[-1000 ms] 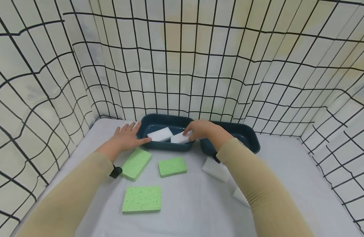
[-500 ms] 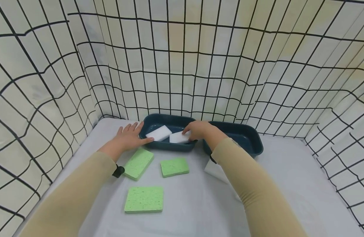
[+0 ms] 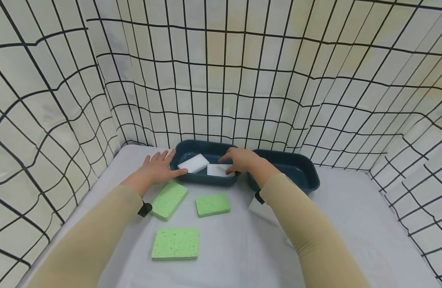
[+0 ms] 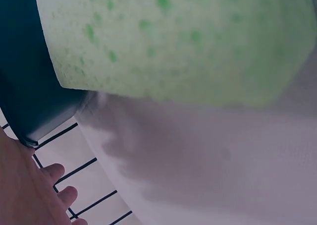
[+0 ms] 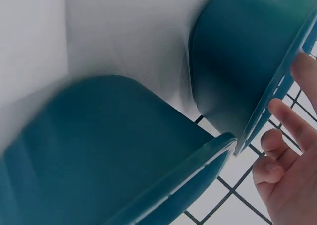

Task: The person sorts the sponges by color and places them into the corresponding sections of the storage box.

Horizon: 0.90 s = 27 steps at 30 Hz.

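Observation:
In the head view my left hand (image 3: 157, 166) rests on the left end of the left dark blue tub (image 3: 206, 181), fingers spread and the thumb on its front rim. Two white sponges lie inside that tub, one (image 3: 193, 163) tilted at the left, the other (image 3: 215, 170) at the right. My right hand (image 3: 244, 161) reaches over the tub's right end, finger and thumb apart, the thumb at the right sponge's edge. In the right wrist view several fingers (image 5: 292, 123) hang loosely beside the tub rim.
A second blue tub (image 3: 307, 170) stands to the right, partly behind my right arm. Green sponges lie in front: one (image 3: 169, 200) at the left, one (image 3: 213, 205) in the middle, one (image 3: 176, 244) nearer. A white sponge (image 3: 262, 210) shows beneath my right arm. Black wire mesh (image 3: 221, 80) surrounds the table.
My right finger and thumb have spread from their hold on the right white sponge, which now lies flatter in the tub. My left hand stays on the tub. The head view shifted slightly.

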{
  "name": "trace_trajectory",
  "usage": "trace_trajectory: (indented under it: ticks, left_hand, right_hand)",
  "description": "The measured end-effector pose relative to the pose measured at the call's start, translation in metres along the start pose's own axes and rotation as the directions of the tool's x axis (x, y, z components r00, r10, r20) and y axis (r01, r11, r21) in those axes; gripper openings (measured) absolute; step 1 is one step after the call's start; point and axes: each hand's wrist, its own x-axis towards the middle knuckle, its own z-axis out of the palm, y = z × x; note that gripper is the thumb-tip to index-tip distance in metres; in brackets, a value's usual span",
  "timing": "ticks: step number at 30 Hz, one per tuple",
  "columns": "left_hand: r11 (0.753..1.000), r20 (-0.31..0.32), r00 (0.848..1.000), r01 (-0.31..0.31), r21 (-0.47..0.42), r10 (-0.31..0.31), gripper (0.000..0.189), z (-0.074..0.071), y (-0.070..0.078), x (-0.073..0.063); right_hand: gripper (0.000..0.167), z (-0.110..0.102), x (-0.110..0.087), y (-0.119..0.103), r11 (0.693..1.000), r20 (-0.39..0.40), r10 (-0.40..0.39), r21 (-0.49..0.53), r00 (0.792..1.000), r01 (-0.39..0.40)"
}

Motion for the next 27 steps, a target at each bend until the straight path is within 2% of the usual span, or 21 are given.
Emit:
trace_trajectory:
  ticks: [9, 19, 27]
  left_hand:
    - [1.0, 0.0, 1.0, 0.001, 0.017, -0.001, 0.116, -0.002, 0.003, 0.001]
    - [1.0, 0.005, 1.0, -0.005, -0.01, 0.005, 0.119, -0.001, -0.002, 0.001]
    - [1.0, 0.007, 1.0, -0.005, -0.01, 0.005, 0.119, 0.0, -0.001, 0.004]
  right_hand:
    - [0.058, -0.001, -0.017, 0.005, 0.984, -0.09, -0.004, 0.179, 0.996, 0.02]
    - [0.059, 0.003, -0.054, 0.012, 0.991, -0.17, 0.038, 0.13, 0.985, -0.015]
    - [0.059, 0.011, -0.089, 0.03, 0.992, -0.222, 0.071, 0.118, 0.973, -0.045]
